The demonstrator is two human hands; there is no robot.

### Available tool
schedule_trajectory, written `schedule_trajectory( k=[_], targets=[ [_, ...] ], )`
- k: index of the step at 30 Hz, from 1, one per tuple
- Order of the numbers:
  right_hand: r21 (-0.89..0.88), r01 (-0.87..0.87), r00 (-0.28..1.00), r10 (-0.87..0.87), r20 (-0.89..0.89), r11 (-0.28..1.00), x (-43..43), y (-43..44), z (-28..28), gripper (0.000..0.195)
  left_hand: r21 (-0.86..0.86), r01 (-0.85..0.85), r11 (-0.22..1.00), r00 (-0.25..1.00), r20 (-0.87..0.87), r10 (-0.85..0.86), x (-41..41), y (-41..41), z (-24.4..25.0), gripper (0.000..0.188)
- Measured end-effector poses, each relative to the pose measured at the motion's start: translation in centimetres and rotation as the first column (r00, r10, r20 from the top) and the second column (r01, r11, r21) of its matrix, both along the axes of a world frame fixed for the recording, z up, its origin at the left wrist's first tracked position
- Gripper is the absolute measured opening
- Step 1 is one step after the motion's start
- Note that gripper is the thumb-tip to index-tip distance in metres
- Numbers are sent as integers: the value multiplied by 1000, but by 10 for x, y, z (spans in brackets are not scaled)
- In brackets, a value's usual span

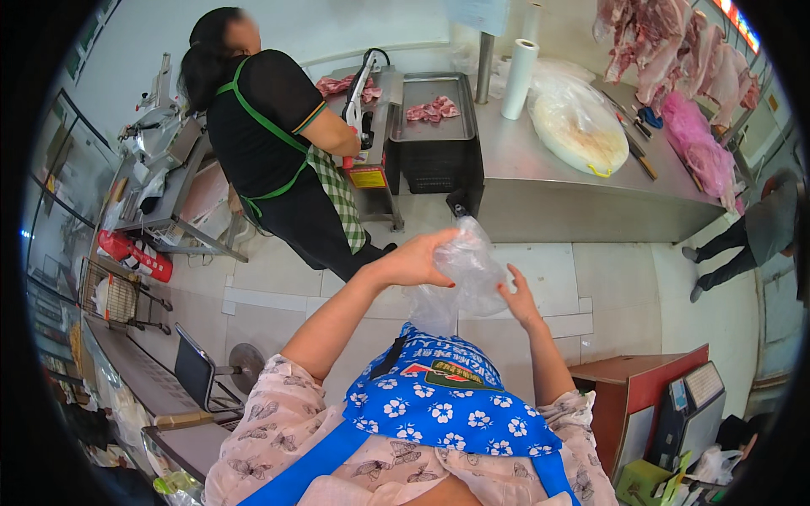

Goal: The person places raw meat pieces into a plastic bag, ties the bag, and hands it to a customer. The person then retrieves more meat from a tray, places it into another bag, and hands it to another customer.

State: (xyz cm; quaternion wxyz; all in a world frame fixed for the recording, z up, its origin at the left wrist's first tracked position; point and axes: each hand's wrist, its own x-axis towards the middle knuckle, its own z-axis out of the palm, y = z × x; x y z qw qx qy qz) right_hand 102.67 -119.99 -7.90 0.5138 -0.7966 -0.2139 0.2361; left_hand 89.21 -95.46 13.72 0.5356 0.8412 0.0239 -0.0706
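Observation:
A crumpled clear plastic bag [471,272] is between my two hands, in front of the blue flowered apron [443,405] that I wear. My left hand [421,259] grips the bag's left side between thumb and fingers. On the bag's right side, my right hand [522,297] has its fingers spread, near or lightly touching the plastic. Whether anything is inside the bag cannot be told.
A co-worker [272,139] stands at a bone saw [359,107]. Cut meat [433,109] lies on a metal tray [468,136]. The steel counter [506,158] bears a plastic roll [520,79], a covered round board [579,126] and knives [642,155]. Another person [759,228] stands right.

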Motion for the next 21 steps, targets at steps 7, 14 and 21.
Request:
schedule_trajectory(
  k=[7,14,21],
  targets=[
    [51,56,984,-63,166,997,45,57,-30,14,-121,4,993,997,72,4,12,64,-12,100],
    [547,572,741,-98,-665,611,195,46,125,19,780,-371,504,908,189,375,69,159,-75,70],
    [367,450,893,-412,-182,814,304,64,119,8,87,-936,341,330,-121,936,155,223,-221,58]
  ],
)
